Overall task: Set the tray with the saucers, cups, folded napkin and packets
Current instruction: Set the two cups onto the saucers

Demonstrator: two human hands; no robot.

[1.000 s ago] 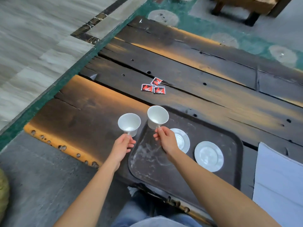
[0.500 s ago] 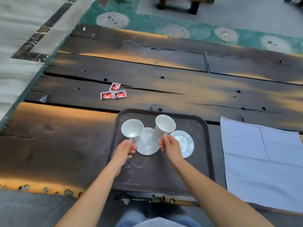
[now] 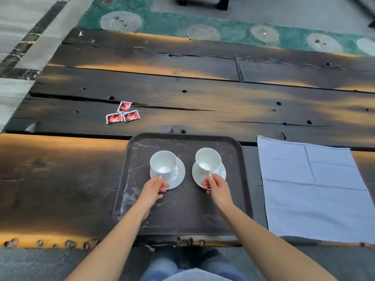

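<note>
A dark square tray (image 3: 182,216) lies on the wooden table in front of me. Two white saucers sit side by side in its far half, the left saucer (image 3: 179,175) and the right saucer (image 3: 220,173). A white cup (image 3: 163,163) stands on the left saucer, and my left hand (image 3: 151,191) pinches its handle. Another white cup (image 3: 208,159) is on the right saucer, tilted slightly, with my right hand (image 3: 216,186) pinching its handle. Three red packets (image 3: 122,114) lie on the table beyond the tray's left corner. A pale unfolded napkin (image 3: 312,185) is spread flat right of the tray.
The dark plank table (image 3: 203,98) has cracks and small holes; its near edge (image 3: 50,242) is worn and pitted. A green patterned rug (image 3: 223,31) lies beyond the far edge, with furniture legs (image 3: 203,1) at the top. My lap shows below the table.
Both hands carried the cups from left of the tray over it and lowered them onto the two saucers. The view swung right, bringing the napkin fully into sight.
</note>
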